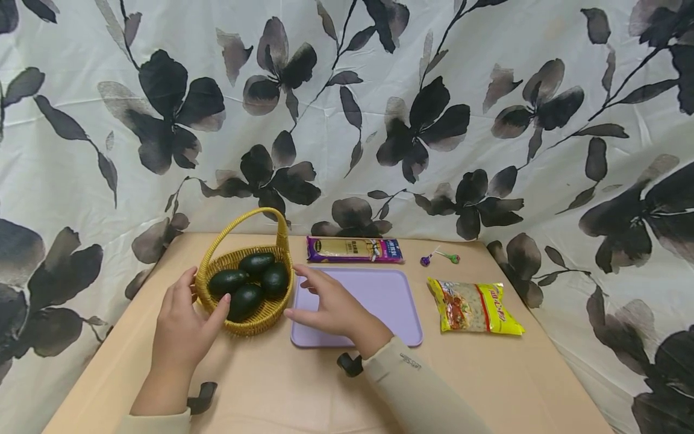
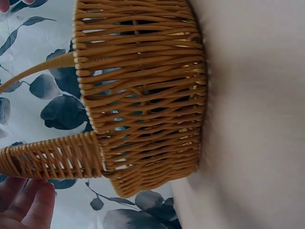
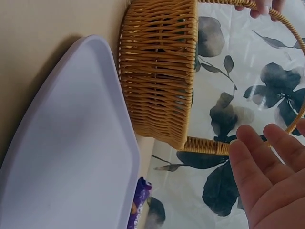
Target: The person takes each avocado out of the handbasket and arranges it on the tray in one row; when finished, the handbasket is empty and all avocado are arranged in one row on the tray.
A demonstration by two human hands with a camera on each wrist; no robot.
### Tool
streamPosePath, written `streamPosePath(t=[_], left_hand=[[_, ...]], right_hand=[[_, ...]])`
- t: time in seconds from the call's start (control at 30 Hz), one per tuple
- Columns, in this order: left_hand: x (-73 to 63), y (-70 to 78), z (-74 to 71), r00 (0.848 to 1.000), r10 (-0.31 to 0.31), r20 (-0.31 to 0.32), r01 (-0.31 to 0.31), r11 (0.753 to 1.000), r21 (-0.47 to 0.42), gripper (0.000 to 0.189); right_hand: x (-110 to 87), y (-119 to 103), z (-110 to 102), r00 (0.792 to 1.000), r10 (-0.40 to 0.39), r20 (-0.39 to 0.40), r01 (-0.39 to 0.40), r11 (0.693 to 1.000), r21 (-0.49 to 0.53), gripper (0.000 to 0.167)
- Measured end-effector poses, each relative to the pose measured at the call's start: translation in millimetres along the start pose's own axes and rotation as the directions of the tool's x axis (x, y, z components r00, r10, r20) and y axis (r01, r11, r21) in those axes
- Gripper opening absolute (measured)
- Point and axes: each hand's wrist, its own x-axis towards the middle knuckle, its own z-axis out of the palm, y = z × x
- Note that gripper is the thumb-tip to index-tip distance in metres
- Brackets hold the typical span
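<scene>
Near the table's [image 1: 282, 389] left edge, I'm seemingly reaching, left grip [image 1: 183, 331] and right grip [image 1: 333, 306] unclosed; next, likely, clasp the basket [image 1: 250, 328].

Dark-flowered white fabric [image 1: 347, 150], tan tabletop [image 1: 282, 386]

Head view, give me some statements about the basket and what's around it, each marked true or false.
1. The basket holds four dark green fruits. True.
2. The basket is tipped on its side. False: it stands upright.
3. The tray lies right of the basket. True.
4. The tray is bright yellow. False: it is pale purple.
5. A yellow packet lies right of the tray. True.
6. The right hand is a closed fist. False: its fingers are extended.
</scene>
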Motion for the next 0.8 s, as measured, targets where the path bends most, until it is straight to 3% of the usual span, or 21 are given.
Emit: streamPosePath(t=[0.53,0.8], left_hand=[[-7.8,-14.1,3.1,0.999,-0.021,0.037,0.021,1.0,-0.007,0.062],[-10.1,-20.3,4.8,0.999,0.014,0.037,-0.011,0.998,-0.067,0.056]], right_hand=[[30.6,3.2,7.7,0.998,0.044,0.044,-0.049,0.993,0.112,0.076],[43.3,6.7,15.0,0.993,0.084,0.084,-0.097,0.983,0.157,0.067]])
